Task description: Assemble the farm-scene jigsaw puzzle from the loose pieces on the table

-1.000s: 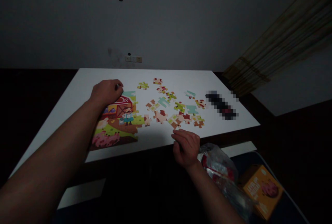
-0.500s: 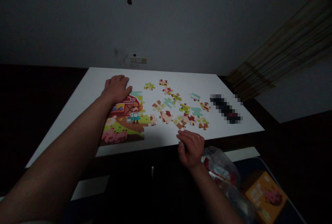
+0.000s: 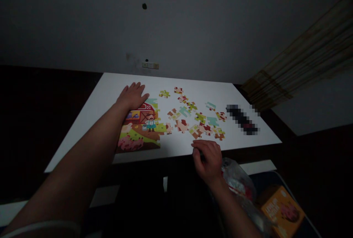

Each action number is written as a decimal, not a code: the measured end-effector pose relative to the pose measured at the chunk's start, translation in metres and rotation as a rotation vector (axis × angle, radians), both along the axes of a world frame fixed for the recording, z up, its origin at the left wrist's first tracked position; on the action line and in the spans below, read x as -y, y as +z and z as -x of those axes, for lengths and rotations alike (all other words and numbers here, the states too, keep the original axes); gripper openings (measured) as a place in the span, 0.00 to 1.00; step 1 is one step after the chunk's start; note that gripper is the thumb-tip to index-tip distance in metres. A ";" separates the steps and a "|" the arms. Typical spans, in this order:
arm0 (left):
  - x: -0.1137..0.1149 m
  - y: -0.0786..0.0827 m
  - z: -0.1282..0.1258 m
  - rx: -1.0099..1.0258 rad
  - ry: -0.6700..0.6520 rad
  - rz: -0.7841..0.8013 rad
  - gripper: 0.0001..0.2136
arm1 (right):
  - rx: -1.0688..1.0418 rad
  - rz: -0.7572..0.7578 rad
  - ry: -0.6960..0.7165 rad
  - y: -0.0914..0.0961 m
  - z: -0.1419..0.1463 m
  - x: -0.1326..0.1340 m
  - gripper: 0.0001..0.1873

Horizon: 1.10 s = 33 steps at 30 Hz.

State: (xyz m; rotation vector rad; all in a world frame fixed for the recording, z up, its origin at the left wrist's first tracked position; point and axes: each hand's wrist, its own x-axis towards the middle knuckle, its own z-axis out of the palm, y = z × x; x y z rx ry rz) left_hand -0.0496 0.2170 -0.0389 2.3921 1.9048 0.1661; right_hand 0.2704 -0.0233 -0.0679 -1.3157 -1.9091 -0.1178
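Note:
A partly joined farm puzzle (image 3: 140, 129) with a red barn lies on the white board (image 3: 107, 87). My left hand (image 3: 132, 96) rests flat on its upper left corner, fingers stretched out and open. Several loose puzzle pieces (image 3: 197, 117) are scattered to the right of it. My right hand (image 3: 208, 159) sits at the board's near edge just below those pieces, fingers curled closed; what they hold, if anything, is hidden.
A dark blurred object (image 3: 242, 119) lies at the board's right side. A clear plastic bag (image 3: 237, 184) and an orange puzzle box (image 3: 282, 210) lie lower right, beside my right forearm. A wall socket (image 3: 150, 65) and a curtain (image 3: 300, 61) stand behind.
My left hand went from a curled fist to flat and open on the puzzle's top corner. The view shifted, so everything sits further right. My right hand stays at the near edge.

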 end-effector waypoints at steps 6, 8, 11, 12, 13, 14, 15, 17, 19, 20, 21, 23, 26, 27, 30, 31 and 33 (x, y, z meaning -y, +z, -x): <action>0.003 0.003 0.002 0.029 -0.004 -0.045 0.30 | 0.133 0.092 0.109 0.040 0.025 -0.014 0.20; 0.004 0.004 0.002 0.035 0.001 -0.058 0.29 | 0.183 0.127 0.131 0.047 0.032 -0.025 0.24; 0.003 0.004 0.004 0.044 0.000 -0.088 0.28 | 0.261 0.174 0.175 0.049 0.033 -0.041 0.25; 0.002 0.003 0.004 0.046 -0.003 -0.099 0.28 | 0.279 0.189 0.185 0.048 0.031 -0.045 0.23; 0.001 0.003 0.005 0.045 -0.006 -0.110 0.27 | 0.290 0.206 0.190 0.048 0.027 -0.049 0.22; -0.001 0.002 0.005 0.042 -0.006 -0.120 0.27 | 0.291 0.222 0.188 0.047 0.022 -0.052 0.21; -0.002 0.001 0.006 0.036 -0.006 -0.129 0.27 | 0.284 0.238 0.181 0.047 0.017 -0.054 0.20; -0.004 -0.001 0.006 0.024 -0.004 -0.141 0.26 | 0.254 0.266 0.169 0.046 0.007 -0.057 0.19; -0.004 -0.002 0.006 0.017 0.001 -0.151 0.26 | 0.213 0.277 0.170 0.045 -0.001 -0.060 0.19; -0.004 -0.003 0.006 0.014 -0.001 -0.156 0.25 | 0.194 0.276 0.174 0.044 -0.003 -0.061 0.20; -0.004 -0.003 0.006 0.010 -0.004 -0.160 0.25 | 0.178 0.278 0.177 0.042 -0.004 -0.062 0.20; -0.003 -0.003 0.005 0.004 -0.010 -0.163 0.25 | 0.151 0.281 0.176 0.039 -0.005 -0.063 0.19; -0.003 -0.002 0.005 0.002 -0.011 -0.150 0.25 | 0.118 0.286 0.166 0.036 -0.004 -0.064 0.18; -0.003 -0.002 0.005 0.003 -0.011 -0.147 0.25 | 0.107 0.284 0.163 0.035 -0.004 -0.064 0.17; -0.003 -0.002 0.005 0.005 -0.014 -0.141 0.25 | 0.089 0.271 0.150 0.035 -0.005 -0.065 0.16; -0.003 -0.002 0.005 0.007 -0.013 -0.137 0.25 | 0.086 0.270 0.146 0.035 -0.005 -0.065 0.17; -0.003 -0.002 0.006 0.014 -0.010 -0.130 0.24 | 0.081 0.268 0.141 0.034 -0.006 -0.065 0.17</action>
